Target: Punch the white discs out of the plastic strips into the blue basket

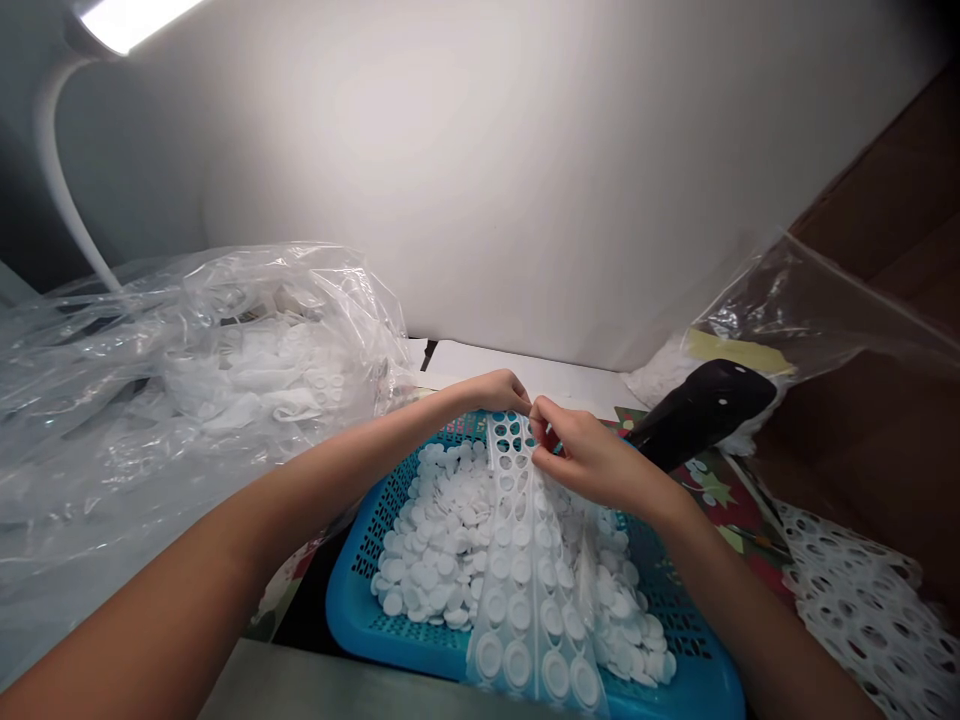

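Sheet [525, 590], frame centre, draped over basket [352, 600]; left grip [501, 392] and right grip [592, 462] both pinched on its top edge; risk: uneven pull may tear it or fling discs [435, 560] past rim.

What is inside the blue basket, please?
The basket holds a heap of white discs. A perforated sheet, gripped at its far end by the left hand and right hand, lies over the middle, hiding what is beneath.
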The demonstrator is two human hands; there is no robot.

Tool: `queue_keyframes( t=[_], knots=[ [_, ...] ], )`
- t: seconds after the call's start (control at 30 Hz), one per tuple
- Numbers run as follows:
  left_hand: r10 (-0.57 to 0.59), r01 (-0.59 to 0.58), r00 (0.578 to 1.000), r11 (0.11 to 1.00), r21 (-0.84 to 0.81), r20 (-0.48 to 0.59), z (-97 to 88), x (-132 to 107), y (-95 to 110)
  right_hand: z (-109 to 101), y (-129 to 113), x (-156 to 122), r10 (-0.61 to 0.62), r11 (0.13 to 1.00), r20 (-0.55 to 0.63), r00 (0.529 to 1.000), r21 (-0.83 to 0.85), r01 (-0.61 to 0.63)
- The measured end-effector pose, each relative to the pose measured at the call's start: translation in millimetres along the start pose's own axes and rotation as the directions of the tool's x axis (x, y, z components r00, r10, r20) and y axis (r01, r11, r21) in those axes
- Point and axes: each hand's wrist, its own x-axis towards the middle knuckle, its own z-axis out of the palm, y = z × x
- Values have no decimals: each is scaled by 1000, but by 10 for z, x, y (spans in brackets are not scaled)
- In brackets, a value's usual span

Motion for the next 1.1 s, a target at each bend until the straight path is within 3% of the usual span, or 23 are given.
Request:
queue_keyframes(
  t=[0.13,0.27,0.33,0.4,0.47,0.53,0.6,0.87,1.1],
  knots=[
    [-20,20,1000,1000,-15,-3,-8,-21,25,21,37,41,47,999,-150,988,-3,-48],
    [-41,42,999,998,-51,20,-25,-60,69,-8,104,77,90,994,-316,944,-33,-106],
    [-45,47,998,997,-60,33,-30,-68,74,-55,131,63,94,990,-345,934,-64,-124],
    [-37,38,999,998,-55,28,-30,-60,58,-119,133,20,64,991,-232,971,-103,-90],
    [-18,19,1000,999,-49,20,-25,-39,30,-187,111,-40,9,993,-10,1000,-121,-10],
    [-9,11,1000,998,-56,25,-20,-18,4,-240,75,-95,-30,992,182,983,-114,51],
    [-20,23,999,997,-69,35,-17,-10,-5,-263,37,-129,-41,990,258,965,-117,73],
    [-26,26,1000,998,-48,18,-17,-29,18,-110,12,-84,19,960,185,983,-279,34],
    [-28,29,1000,998,-64,10,-16,-27,25,-57,66,-59,86,955,180,980,-296,-30]
  ],
)
